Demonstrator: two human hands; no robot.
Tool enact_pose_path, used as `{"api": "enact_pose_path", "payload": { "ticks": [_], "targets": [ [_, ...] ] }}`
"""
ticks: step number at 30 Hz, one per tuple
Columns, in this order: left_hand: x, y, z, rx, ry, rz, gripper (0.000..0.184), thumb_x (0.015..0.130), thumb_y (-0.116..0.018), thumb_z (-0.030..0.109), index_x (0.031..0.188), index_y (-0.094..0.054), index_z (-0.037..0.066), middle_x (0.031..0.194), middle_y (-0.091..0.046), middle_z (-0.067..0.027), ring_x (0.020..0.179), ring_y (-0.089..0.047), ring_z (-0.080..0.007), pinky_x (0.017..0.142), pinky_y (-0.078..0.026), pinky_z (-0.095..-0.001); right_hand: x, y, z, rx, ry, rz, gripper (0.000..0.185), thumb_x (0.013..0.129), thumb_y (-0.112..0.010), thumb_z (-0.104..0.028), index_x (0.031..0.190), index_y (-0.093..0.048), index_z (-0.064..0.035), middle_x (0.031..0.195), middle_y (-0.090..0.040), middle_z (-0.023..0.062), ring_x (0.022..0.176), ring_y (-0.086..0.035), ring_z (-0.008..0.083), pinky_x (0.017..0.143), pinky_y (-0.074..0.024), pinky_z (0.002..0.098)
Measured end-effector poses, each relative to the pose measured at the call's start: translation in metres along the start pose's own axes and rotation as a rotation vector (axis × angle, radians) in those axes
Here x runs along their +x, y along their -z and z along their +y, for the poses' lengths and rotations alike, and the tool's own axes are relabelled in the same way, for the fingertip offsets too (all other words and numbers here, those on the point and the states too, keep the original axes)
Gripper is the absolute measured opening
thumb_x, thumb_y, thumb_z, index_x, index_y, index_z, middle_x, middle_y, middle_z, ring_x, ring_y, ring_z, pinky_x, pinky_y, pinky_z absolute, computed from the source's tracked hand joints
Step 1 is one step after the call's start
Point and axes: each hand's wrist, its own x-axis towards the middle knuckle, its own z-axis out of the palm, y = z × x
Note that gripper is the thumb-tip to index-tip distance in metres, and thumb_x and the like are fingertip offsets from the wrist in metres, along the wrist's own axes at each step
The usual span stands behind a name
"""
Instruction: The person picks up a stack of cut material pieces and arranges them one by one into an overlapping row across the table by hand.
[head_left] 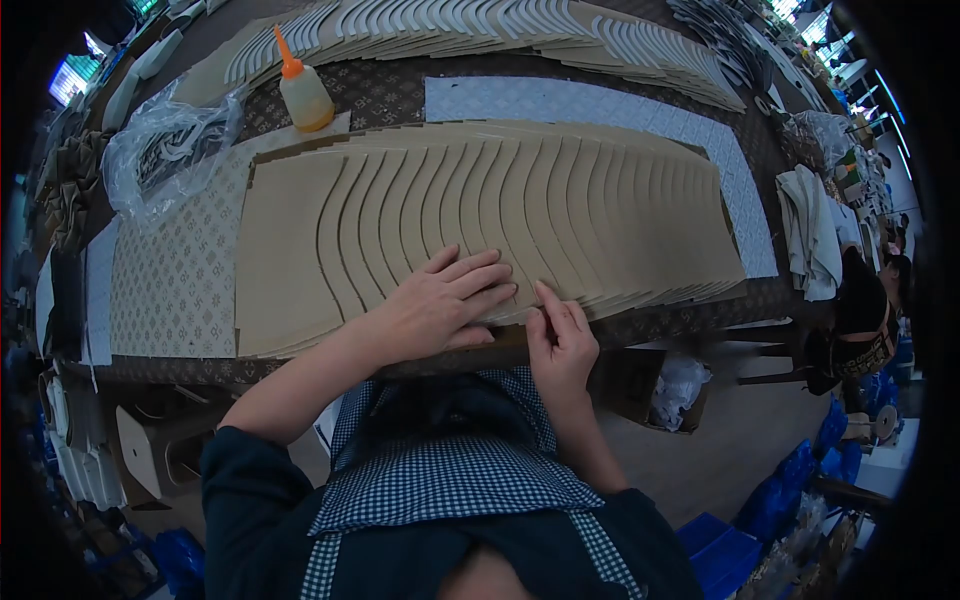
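A row of tan curved pieces (440, 190) lies fanned out on the table, each overlapping the one beside it so that wavy edges show. They look like sheet material, perhaps leather or card. My left hand (445, 305) rests flat on the pieces near their front edge, fingers stretched out. To its right, my right hand (563, 345) is at the front edge of the same pieces, with index finger and thumb close together on the rim of one piece. The thumb's grip is partly hidden.
A glue bottle (305, 95) with an orange nozzle stands behind the pieces. A clear plastic bag (175, 150) lies at the left. Further back is another fanned row (640, 55) with pale strips. Cloth (812, 230) hangs at the right; a cardboard box (650, 395) sits below.
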Motion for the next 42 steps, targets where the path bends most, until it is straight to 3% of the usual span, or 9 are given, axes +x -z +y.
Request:
{"api": "enact_pose_path", "payload": {
  "ticks": [18, 24, 25, 28, 31, 32, 35, 42],
  "targets": [
    [-0.004, -0.004, 0.0, -0.01, 0.012, -0.008, 0.061, 0.084, -0.061, 0.042, 0.135, -0.048, 0.012, 0.143, -0.04, -0.0083, 0.14, -0.029, -0.0237, 0.112, -0.024, -0.0486, -0.001, -0.001, 0.007, -0.05, 0.034, -0.024, 0.022, 0.084, -0.065, -0.006, 0.106, -0.068, -0.0044, 0.078, -0.061, 0.0079, 0.058, -0.059, 0.0185, 0.056, -0.0491, 0.029],
    [-0.042, 0.029, -0.006, -0.036, 0.225, 0.117, 0.063, 0.084, -0.063, 0.029, 0.141, -0.042, 0.014, 0.146, -0.037, -0.0085, 0.139, -0.03, -0.0261, 0.113, -0.022, -0.0512, 0.0, -0.001, 0.001, 0.03, 0.009, -0.012, 0.023, 0.086, -0.062, -0.002, 0.109, -0.067, -0.0024, 0.081, -0.061, 0.0087, 0.065, -0.059, 0.0152, 0.061, -0.0487, 0.0267],
    [-0.055, 0.034, -0.011, -0.033, 0.289, 0.198, 0.059, 0.083, -0.063, 0.023, 0.138, -0.045, 0.011, 0.144, -0.04, -0.0107, 0.136, -0.034, -0.0289, 0.111, -0.027, -0.0487, -0.002, 0.004, 0.0, 0.052, -0.031, -0.049, 0.023, 0.087, -0.06, -0.001, 0.109, -0.066, -0.0001, 0.083, -0.061, 0.0091, 0.069, -0.058, 0.0144, 0.062, -0.0487, 0.0261],
    [-0.102, 0.042, -0.032, 0.014, 0.503, 0.357, 0.052, 0.086, -0.061, 0.025, 0.133, -0.05, 0.006, 0.141, -0.043, -0.0132, 0.133, -0.038, -0.0308, 0.109, -0.031, -0.0448, -0.007, 0.009, -0.006, 0.077, -0.013, -0.027, 0.022, 0.088, -0.058, -0.002, 0.108, -0.067, 0.0008, 0.085, -0.061, 0.0077, 0.069, -0.054, 0.0116, 0.063, -0.0451, 0.0235],
    [-0.142, 0.037, -0.038, 0.099, 0.634, 0.402, 0.048, 0.088, -0.058, 0.029, 0.129, -0.053, 0.003, 0.138, -0.045, -0.0149, 0.129, -0.041, -0.0318, 0.106, -0.034, -0.0414, -0.006, 0.004, -0.027, 0.162, 0.137, -0.124, 0.023, 0.088, -0.059, -0.002, 0.108, -0.067, 0.0006, 0.085, -0.06, 0.0076, 0.069, -0.053, 0.0107, 0.064, -0.0444, 0.0225],
    [-0.152, 0.032, -0.037, 0.042, 0.665, 0.432, 0.049, 0.088, -0.059, 0.032, 0.131, -0.052, 0.009, 0.137, -0.047, -0.0114, 0.131, -0.04, -0.0303, 0.108, -0.028, -0.0486, -0.006, 0.0, -0.035, 0.18, 0.123, -0.198, 0.024, 0.087, -0.06, -0.002, 0.11, -0.066, 0.0006, 0.085, -0.06, 0.0079, 0.067, -0.053, 0.0104, 0.062, -0.044, 0.0221],
    [-0.163, 0.027, -0.022, 0.059, 0.702, 0.358, 0.052, 0.087, -0.061, 0.036, 0.13, -0.053, 0.009, 0.14, -0.045, -0.011, 0.135, -0.036, -0.0298, 0.11, -0.025, -0.0509, -0.007, -0.024, -0.052, 0.187, 0.243, -0.366, 0.033, 0.083, -0.066, -0.004, 0.115, -0.064, -0.001, 0.076, -0.06, 0.0075, 0.055, -0.056, 0.0128, 0.051, -0.0459, 0.025],
    [-0.15, 0.021, 0.001, 0.075, 0.562, 0.312, 0.055, 0.084, -0.061, 0.042, 0.131, -0.054, 0.014, 0.142, -0.043, -0.0086, 0.137, -0.034, -0.0269, 0.11, -0.022, -0.0525, -0.011, -0.06, -0.076, 0.04, 0.172, -0.463, 0.043, 0.084, -0.066, -0.018, 0.123, -0.059, -0.0016, 0.071, -0.062, 0.0091, 0.056, -0.061, 0.0173, 0.055, -0.05, 0.0296]
  ]
}}
